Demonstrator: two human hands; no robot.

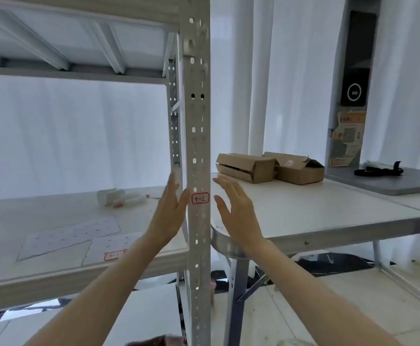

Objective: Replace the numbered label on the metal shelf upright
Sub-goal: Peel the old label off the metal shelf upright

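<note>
Two bare forearms reached up from the bottom edge toward the perforated grey metal shelf upright, one on each side of it. On the near side, the left hand was held flat with fingers straight and together, its thumb resting against the upright's left edge just beside the small white label with a red border. That label, handwritten "4-2", was stuck on the front face of the upright, roughly level with the shelf board. Opposite it, the right hand hovered just to the right of the upright with fingers spread, gripping nothing and apart from the metal.

On the pale shelf board to the left lay white sticker sheets, with a second red-bordered label reading "4-1" near the front edge, and a blurred cluster of white and red items further back. Right of the upright stood a white folding worktop carrying two open brown cardboard boxes.
</note>
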